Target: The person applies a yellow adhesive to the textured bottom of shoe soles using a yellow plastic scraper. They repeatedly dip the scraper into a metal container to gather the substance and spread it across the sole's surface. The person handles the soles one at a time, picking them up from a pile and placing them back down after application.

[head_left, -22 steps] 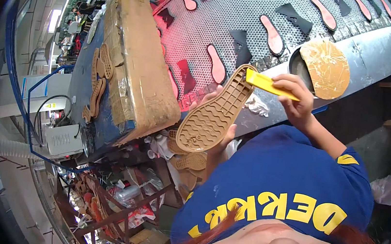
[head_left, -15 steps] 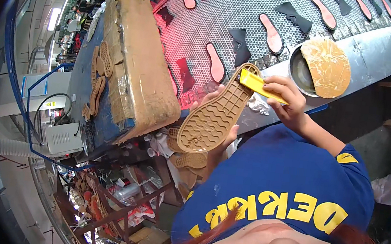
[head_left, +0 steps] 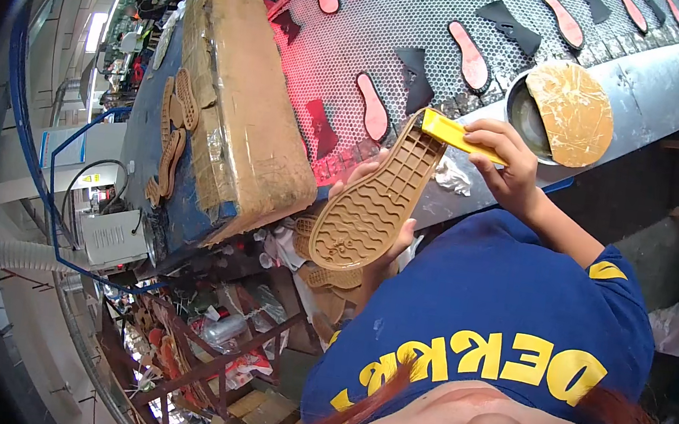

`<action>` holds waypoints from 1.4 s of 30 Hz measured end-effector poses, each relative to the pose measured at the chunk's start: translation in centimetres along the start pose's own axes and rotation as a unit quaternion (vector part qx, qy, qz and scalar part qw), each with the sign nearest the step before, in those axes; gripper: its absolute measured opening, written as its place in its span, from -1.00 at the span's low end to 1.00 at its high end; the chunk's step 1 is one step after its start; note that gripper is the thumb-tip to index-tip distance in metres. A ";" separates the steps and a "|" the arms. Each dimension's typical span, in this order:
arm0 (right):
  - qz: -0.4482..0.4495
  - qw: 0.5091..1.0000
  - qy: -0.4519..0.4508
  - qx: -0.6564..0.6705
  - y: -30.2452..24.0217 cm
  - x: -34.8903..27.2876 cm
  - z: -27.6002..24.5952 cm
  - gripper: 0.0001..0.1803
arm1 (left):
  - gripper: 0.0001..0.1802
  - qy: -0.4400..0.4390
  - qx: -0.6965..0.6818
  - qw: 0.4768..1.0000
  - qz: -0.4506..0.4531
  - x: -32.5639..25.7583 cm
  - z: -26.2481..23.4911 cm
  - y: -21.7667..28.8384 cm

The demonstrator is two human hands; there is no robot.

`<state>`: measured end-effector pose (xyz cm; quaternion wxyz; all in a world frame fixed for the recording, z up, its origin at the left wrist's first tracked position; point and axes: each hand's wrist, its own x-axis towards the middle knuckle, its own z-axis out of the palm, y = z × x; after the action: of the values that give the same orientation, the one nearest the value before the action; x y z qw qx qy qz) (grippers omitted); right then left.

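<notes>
A tan shoe sole [head_left: 370,207] is held by my left hand [head_left: 397,246], its fingers along the far edge and its thumb along the near edge. The patterned tread faces up, heel end toward me and the narrower end away. My right hand [head_left: 513,167] pinches a flat yellow tool [head_left: 463,137] between fingers and thumb. The tool's far end lies over the sole's upper tip and hides part of it; whether it has bristles cannot be seen. Beside the right hand is a round metal bowl [head_left: 527,121], partly covered by a tan, smeared disc [head_left: 572,113].
A perforated mesh belt [head_left: 414,18] carries pink insoles [head_left: 469,56] and black shoe pieces [head_left: 511,25]. A metal ledge [head_left: 661,78] runs along it. At left stands a taped cardboard box [head_left: 259,109], with several tan soles [head_left: 171,149] beyond it. Crumpled white material [head_left: 452,177] lies on the ledge.
The yellow tool and my right hand have shifted slightly right and away from me along the sole's tip. My left hand keeps its hold on the sole.
</notes>
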<state>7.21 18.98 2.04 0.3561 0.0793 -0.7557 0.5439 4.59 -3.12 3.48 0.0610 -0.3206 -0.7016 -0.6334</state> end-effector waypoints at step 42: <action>-0.129 0.988 -0.073 -0.041 -3.9 -0.5 2.9 -0.63 | -0.37 0.082 -0.203 0.963 -0.159 1.3 1.7 -1.0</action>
<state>8.29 14.75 4.25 0.3703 0.2012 -0.7847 0.4545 3.60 -1.03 2.91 -0.0494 -0.1579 -0.5929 -0.7881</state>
